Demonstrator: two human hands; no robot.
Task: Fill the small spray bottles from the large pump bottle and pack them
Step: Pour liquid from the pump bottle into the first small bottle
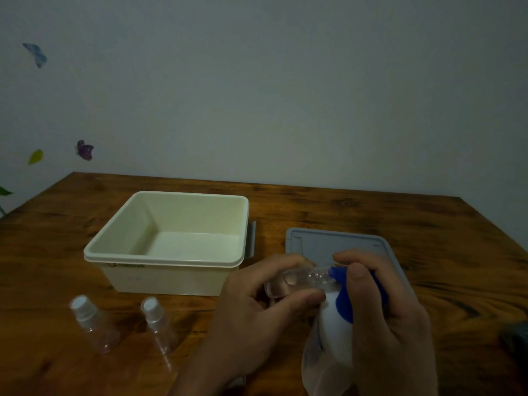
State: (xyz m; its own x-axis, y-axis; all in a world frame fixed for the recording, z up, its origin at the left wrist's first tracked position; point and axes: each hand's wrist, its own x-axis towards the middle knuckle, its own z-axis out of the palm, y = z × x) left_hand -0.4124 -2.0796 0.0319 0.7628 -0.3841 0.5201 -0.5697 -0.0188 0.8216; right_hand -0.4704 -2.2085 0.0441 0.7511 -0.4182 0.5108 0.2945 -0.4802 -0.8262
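The small clear bottle looked light, thin-walled and likely slippery if wet, best held round its body. The left hand gripped it there, tipped sideways, mouth at the blue nozzle of the pump bottle. The right hand curled over the pump head. 2 capped spray bottles stood on the tabletop before the open cream box.

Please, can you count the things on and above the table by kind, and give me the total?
Small spray bottles: 3, one in the left hand at, two standing at and
Large pump bottle: 1
Cream box: 1
Grey lid: 1
Total: 6
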